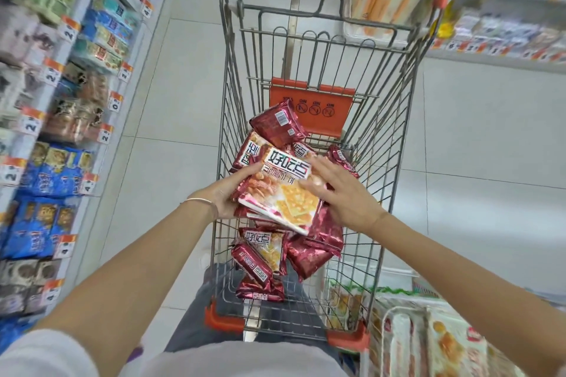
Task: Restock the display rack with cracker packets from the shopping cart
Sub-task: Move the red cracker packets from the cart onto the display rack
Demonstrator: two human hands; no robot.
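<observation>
Stack of cracker packets [281, 190] held inside the wire shopping cart [382, 162], gripped at its left edge by the left hand [225, 193], thumb curled over the top. Right hand [343, 193] laid flat on the stack's right side, fingers spread. More red packets [309, 251] loose in the cart beneath; stocked shelves [46, 162] along the left.

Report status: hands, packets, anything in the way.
Left hand grips stack of cracker packets at its edge. Right hand flat on top. Stack over shopping cart, loose packets beneath. Nothing blocking the lift.
</observation>
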